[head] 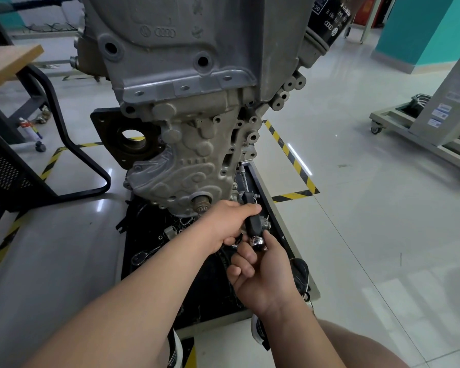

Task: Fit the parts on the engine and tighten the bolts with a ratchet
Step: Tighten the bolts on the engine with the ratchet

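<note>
The grey engine block stands upright over a black tray. Its splined shaft end sticks out low on the front. My left hand grips a black part just right of that shaft, with the fingers curled round it. A bolt head shows on the part's right side. My right hand comes up from below and pinches a small chrome tool head against the part's lower end. Whether that chrome piece is a socket or a ratchet head cannot be told. A ratchet lies in the tray at the left.
An extension bar lies at the tray's far end. A black oil filter hangs at the engine's upper right. A black chair frame and a wooden table stand at the left, and a wheeled grey stand at the right. Yellow-black tape marks the floor.
</note>
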{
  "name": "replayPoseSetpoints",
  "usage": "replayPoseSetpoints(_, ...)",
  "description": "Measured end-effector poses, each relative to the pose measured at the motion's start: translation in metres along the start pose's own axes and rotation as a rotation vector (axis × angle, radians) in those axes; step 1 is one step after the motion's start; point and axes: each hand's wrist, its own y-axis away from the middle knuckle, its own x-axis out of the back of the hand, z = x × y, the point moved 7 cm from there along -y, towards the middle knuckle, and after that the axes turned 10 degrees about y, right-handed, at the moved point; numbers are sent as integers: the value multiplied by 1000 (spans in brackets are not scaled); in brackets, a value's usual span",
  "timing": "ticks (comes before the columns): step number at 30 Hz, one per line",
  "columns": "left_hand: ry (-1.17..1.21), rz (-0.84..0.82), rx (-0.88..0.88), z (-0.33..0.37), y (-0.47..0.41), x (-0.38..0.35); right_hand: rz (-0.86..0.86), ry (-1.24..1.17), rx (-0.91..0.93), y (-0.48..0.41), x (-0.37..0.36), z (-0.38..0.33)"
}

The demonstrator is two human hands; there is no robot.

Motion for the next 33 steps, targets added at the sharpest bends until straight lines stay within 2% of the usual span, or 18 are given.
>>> replayPoseSetpoints(4,9,3,-10,0,0,0,25,62,26,0,1,-2)
replayPoseSetpoints(11,17,31,-8,-3,-4,0,168,368,204,-2,10,-12)
replayPoseSetpoints(17,-13,32,-7,-4,-5,0,377,822,510,7,15,-33)
replayPoseSetpoints(20,-18,35,-4,-4,-6,1,427,1086,665,15,10,-41)
replayPoseSetpoints(26,-25,36,1,-4,-6,0,473,1541,741,24,-4,-41)
replayPoseSetpoints(30,-30,36,-1,-4,-6,0,483,1572,759,23,-4,-41)
replayPoseSetpoints(33,-13,38,1,-4,-5,1,418,1360,698,17,3,-40)
